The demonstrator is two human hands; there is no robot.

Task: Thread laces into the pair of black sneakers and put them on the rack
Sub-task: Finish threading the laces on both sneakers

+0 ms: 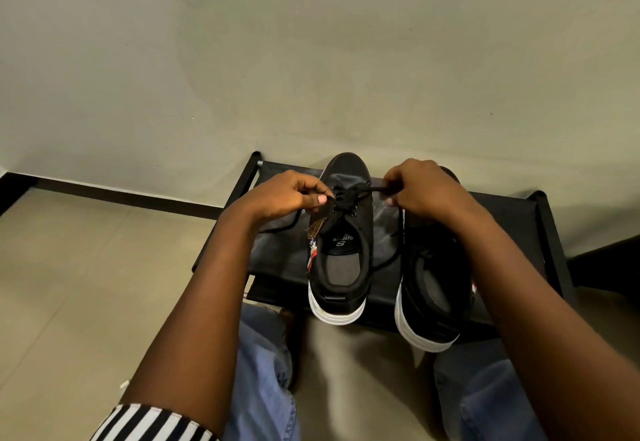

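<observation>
Sneakers: both already sit on the rack [277,253] top shelf, heels toward you. Left sneaker [343,232] is the one in hand; lace [349,194] crosses only the eyelets nearest its toe, and the eyelets closer to the tongue look bare. Your left hand [291,194] pinches the lace end on that sneaker's left; your right hand [415,187] pinches the other end on its right, pulled out sideways. Loose lace trails onto the shelf either side of the sneaker. Right sneaker [429,288] stands just beside it, mostly hidden under your right forearm; can't tell if it's laced.

Judgement: roughly a third of this shoe threaded, upper rows and final tidy-up left, second shoe unknown. Placement looks done bar straightening.

Rack is a low black frame with a dark fabric shelf, backed against a plain beige wall [311,59]. Dark skirting [121,194] runs left of it, above a pale tiled floor [86,284]. Your jeans-clad knees [263,371] sit in front of the rack.
</observation>
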